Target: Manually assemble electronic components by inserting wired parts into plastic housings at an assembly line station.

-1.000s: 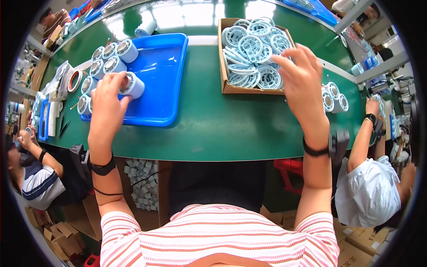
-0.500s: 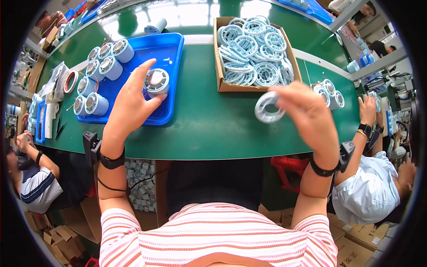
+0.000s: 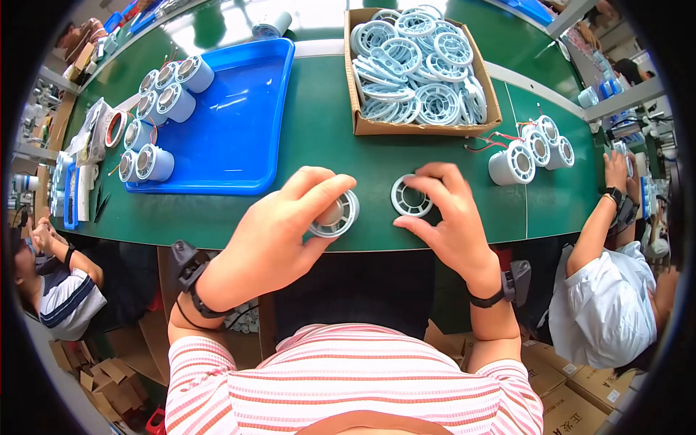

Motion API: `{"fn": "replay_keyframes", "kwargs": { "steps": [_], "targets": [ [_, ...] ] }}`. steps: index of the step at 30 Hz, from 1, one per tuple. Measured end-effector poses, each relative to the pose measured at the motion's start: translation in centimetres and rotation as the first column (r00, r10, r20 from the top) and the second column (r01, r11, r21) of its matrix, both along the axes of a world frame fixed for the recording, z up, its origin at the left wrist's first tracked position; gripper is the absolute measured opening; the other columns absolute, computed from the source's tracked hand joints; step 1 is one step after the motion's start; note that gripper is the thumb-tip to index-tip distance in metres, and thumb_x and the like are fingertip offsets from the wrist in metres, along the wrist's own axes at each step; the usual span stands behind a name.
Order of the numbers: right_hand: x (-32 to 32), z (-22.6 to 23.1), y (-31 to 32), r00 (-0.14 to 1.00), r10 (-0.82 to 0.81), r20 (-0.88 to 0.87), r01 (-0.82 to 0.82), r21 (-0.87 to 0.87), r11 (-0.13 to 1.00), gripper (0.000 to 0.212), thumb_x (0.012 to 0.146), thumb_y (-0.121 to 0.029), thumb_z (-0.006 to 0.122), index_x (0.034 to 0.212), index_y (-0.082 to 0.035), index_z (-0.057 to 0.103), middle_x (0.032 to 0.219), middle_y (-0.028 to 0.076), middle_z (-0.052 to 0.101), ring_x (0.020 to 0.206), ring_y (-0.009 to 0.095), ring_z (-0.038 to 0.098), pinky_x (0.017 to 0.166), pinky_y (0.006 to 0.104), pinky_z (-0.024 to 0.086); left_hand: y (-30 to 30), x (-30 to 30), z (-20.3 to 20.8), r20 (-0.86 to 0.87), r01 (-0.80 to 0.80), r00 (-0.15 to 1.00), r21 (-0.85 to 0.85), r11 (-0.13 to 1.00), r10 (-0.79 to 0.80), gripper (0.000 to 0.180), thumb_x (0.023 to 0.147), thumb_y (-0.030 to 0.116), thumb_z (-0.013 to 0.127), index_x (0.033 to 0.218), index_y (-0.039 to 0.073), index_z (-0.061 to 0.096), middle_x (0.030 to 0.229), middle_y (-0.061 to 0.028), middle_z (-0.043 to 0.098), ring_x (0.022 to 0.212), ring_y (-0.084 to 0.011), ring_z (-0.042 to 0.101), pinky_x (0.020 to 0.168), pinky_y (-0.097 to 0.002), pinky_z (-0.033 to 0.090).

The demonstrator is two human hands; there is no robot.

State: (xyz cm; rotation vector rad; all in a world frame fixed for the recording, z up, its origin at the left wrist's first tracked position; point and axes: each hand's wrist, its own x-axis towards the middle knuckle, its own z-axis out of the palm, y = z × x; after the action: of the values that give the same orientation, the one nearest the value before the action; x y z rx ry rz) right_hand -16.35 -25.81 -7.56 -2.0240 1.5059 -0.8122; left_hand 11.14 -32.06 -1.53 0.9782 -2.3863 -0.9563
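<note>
Near the table's front edge my left hand [image 3: 279,232] is closed around a light-blue cylindrical motor housing [image 3: 349,217], its slotted round end turned up toward the right. To its right, my right hand [image 3: 455,221] grips a pale-blue slotted ring [image 3: 400,197] between thumb and fingers. A gap separates the ring from the housing. My left hand's fingers cover much of the housing. Beyond my right hand, a cardboard box [image 3: 428,130] is heaped with similar slotted rings [image 3: 437,104].
Several motor housings [image 3: 176,102] stand along the left side of a blue tray [image 3: 239,145]. More housings [image 3: 512,165] with red wires are grouped at the right. A cylinder [image 3: 272,25] lies behind the tray. Co-workers sit at both sides, one with a white sleeve [image 3: 602,283].
My left hand has brought the housing from the tray to the table's front middle. My right hand has drawn the ring nearer and leftward. Another wired housing now stands at the right.
</note>
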Motion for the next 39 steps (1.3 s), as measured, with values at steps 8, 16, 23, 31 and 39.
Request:
{"fn": "replay_keyframes", "kwargs": {
  "steps": [8,16,23,31,39],
  "targets": [
    [-0.6,0.0,0.2,0.996,0.047,-0.081,-0.053,-0.076,0.996,0.075,0.079,-0.013,0.084,0.145,-0.004,0.050,0.146,0.018,0.053,0.136,0.039,0.047,0.114,0.0468,0.039,0.0,-0.7,-0.8,0.098,-0.004,0.995,0.030,1.000,0.001,0.066,0.083,0.002,0.078,0.145,0.013,0.056,0.131,-0.0137,0.061,0.113,-0.0325,0.066,0.093,-0.0370,0.053],
    [-1.1,0.3,0.0,0.979,0.148,-0.139,-0.162,-0.100,0.982,0.077,0.075,-0.011,0.087,0.143,-0.004,0.052,0.133,0.017,0.057,0.126,0.036,0.053,0.107,0.0450,0.045,0.8,-0.5,-2.6,-0.067,-0.147,0.983,0.293,0.945,0.173,0.075,0.088,0.006,0.077,0.153,0.014,0.042,0.131,-0.0105,0.061,0.087,-0.0188,0.072,0.074,-0.0318,0.059],
    [2.8,2.8,0.6,0.978,-0.032,0.207,0.075,-0.203,0.976,0.068,0.069,-0.008,0.089,0.132,-0.003,0.064,0.118,0.014,0.058,0.110,0.030,0.060,0.096,0.0385,0.051,-0.2,-2.5,-3.4,-0.267,0.132,0.940,0.859,0.495,0.212,0.070,0.088,-0.004,0.074,0.150,0.010,0.044,0.130,-0.0087,0.060,0.098,-0.0131,0.069,0.084,-0.0299,0.060],
    [4.4,3.0,-0.3,0.997,-0.040,0.066,0.054,-0.215,0.975,0.065,0.063,-0.010,0.092,0.125,-0.005,0.070,0.116,0.013,0.058,0.106,0.029,0.062,0.088,0.0380,0.053,-0.5,-3.8,-4.9,-0.396,0.234,0.908,0.750,0.618,0.135,0.063,0.090,-0.005,0.072,0.148,0.007,0.049,0.133,-0.0033,0.060,0.123,-0.0138,0.060,0.102,-0.0315,0.053],
    [3.4,3.0,-0.7,0.978,0.076,0.193,-0.057,-0.102,0.993,0.068,0.063,-0.010,0.092,0.127,-0.005,0.070,0.115,0.012,0.058,0.105,0.029,0.062,0.087,0.0385,0.054,-0.9,-3.7,-4.9,-0.377,0.249,0.920,0.775,0.581,0.108,0.062,0.089,-0.003,0.073,0.146,0.007,0.052,0.133,-0.0064,0.062,0.117,-0.0150,0.063,0.096,-0.0320,0.055]
  ]
}}
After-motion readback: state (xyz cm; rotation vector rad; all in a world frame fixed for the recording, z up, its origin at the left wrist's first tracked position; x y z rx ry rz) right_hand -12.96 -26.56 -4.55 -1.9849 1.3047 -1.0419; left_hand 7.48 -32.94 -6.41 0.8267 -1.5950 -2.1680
